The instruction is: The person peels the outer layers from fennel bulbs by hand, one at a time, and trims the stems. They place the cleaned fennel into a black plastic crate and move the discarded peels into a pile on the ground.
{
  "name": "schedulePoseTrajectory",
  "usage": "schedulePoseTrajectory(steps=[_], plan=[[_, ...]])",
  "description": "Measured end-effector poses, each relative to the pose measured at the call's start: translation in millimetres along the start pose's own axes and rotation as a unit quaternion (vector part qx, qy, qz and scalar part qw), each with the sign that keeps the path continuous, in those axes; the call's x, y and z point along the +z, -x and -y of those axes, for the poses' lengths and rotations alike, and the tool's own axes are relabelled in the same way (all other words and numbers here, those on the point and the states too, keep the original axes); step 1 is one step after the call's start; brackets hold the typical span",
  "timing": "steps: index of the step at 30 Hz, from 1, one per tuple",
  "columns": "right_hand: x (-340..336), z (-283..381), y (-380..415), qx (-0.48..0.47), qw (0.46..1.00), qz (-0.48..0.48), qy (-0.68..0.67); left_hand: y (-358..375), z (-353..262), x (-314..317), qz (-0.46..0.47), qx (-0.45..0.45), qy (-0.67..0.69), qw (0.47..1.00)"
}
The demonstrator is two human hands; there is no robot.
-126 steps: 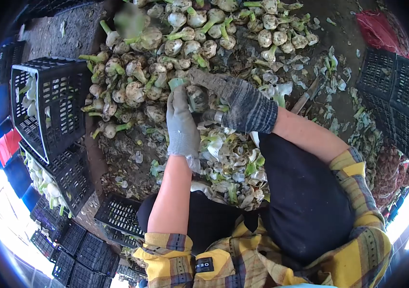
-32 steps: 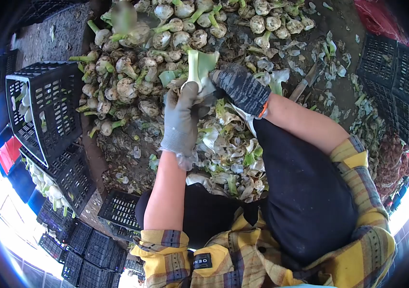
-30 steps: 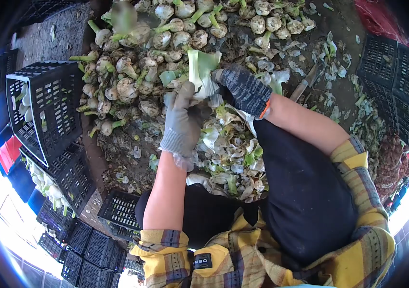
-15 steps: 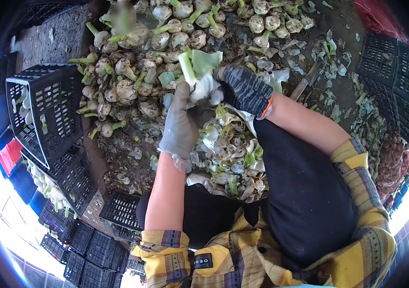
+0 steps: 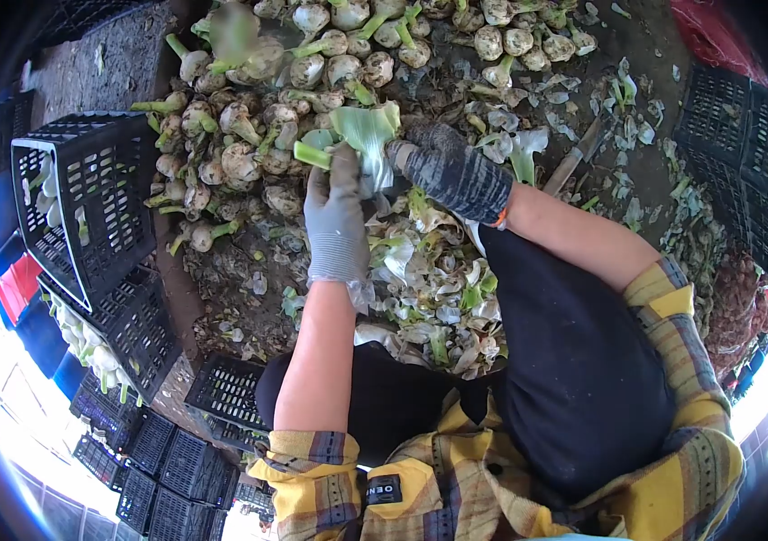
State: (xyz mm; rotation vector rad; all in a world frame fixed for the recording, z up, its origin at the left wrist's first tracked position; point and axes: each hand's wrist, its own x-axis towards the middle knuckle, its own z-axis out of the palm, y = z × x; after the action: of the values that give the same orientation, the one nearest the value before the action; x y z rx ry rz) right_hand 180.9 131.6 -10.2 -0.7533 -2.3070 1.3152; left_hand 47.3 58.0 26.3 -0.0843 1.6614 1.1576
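Observation:
My left hand (image 5: 337, 212), in a light grey glove, is closed around a garlic bulb whose cut green stem (image 5: 312, 155) pokes out to the left. Most of the bulb is hidden by the fingers. Beside it, my right hand (image 5: 447, 169), in a black and grey patterned glove, pinches a wide pale green outer leaf (image 5: 367, 132) at the bulb's right side. Beneath both hands lies a heap of peeled skins and leaves (image 5: 433, 284). Unpeeled garlic bulbs (image 5: 239, 162) with soil on them are piled just beyond and to the left.
A tilted black crate (image 5: 100, 207) holding white bulbs stands at left, with another crate of peeled garlic (image 5: 86, 343) below it. A knife (image 5: 573, 162) lies on the ground at right. Black crates (image 5: 735, 135) stand at far right, near a reddish net sack (image 5: 740, 311).
The stem has swung from pointing up to pointing left as my left hand turned the bulb. The wide leaf now hangs between both hands, and my right hand has shifted slightly.

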Motion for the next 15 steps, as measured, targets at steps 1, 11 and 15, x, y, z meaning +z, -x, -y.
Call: schedulePoseTrajectory(steps=[1,11,15], plan=[[6,-4,2,0.109,0.964,-0.01,-0.242,-5,3,-2,0.005,0.016,0.028,0.999],[-19,-23,-5,0.136,0.985,0.046,-0.094,-18,-13,-24,0.004,-0.019,0.213,0.977],[4,-16,-5,0.179,0.973,0.141,0.043,-14,-13,-23,-0.014,0.067,0.056,0.996]])
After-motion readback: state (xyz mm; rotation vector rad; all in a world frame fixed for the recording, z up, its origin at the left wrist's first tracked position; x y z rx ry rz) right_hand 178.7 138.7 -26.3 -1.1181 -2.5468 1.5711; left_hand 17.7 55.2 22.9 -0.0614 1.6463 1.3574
